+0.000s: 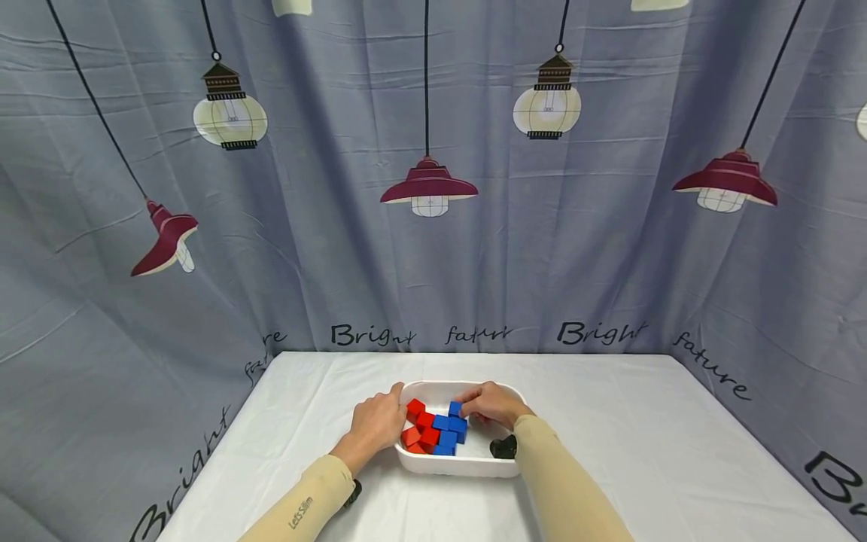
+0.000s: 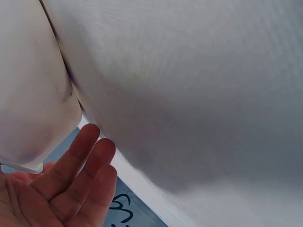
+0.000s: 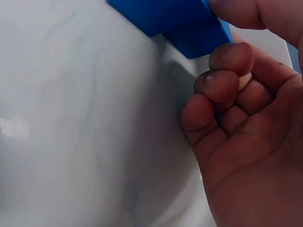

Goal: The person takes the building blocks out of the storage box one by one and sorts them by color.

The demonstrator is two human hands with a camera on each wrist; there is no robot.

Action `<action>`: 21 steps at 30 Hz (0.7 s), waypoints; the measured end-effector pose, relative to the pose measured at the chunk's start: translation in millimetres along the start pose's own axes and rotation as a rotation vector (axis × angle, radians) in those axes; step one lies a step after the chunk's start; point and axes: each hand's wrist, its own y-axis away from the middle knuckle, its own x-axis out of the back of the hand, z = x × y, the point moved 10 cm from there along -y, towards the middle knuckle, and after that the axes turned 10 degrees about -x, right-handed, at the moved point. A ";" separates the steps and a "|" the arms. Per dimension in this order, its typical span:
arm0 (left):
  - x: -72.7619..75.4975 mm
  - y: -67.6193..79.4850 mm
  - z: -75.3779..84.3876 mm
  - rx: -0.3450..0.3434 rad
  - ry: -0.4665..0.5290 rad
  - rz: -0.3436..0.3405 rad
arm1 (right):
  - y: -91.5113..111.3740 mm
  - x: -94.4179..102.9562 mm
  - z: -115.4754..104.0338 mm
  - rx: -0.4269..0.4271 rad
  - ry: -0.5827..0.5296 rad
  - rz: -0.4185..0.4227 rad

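A white tray (image 1: pixel 467 467) holds several red blocks (image 1: pixel 429 439) on its left and several blue blocks (image 1: pixel 445 444) beside them. At the tray's left rim is my left hand (image 1: pixel 381 418), its thumb and forefinger on the rim. The left wrist view has three loosely straight fingers (image 2: pixel 85 179) outside the tray wall (image 2: pixel 33 85). My right hand (image 1: pixel 493 405) reaches inside the tray and pinches a blue block (image 1: pixel 455 409) at the back of the blue group. Close up, the thumb lies at that block's edge (image 3: pixel 201 35), with the other fingers curled below.
The tray stands on a white-covered table (image 1: pixel 609 421). A grey-blue curtain (image 1: pixel 339 248) printed with lamps and lettering hangs behind and along both sides. A small black device (image 1: pixel 503 447) sits by the right wrist.
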 end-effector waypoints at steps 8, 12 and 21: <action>-0.9 0.3 0.0 -0.001 0.002 0.001 | 2.5 -1.0 -3.0 0.013 0.005 -0.005; -1.2 0.0 -0.2 0.000 0.003 -0.001 | 2.6 -0.8 -3.8 0.016 0.013 -0.006; 0.1 0.7 0.9 -0.005 -0.019 -0.011 | 3.3 0.1 -5.5 0.034 0.024 -0.015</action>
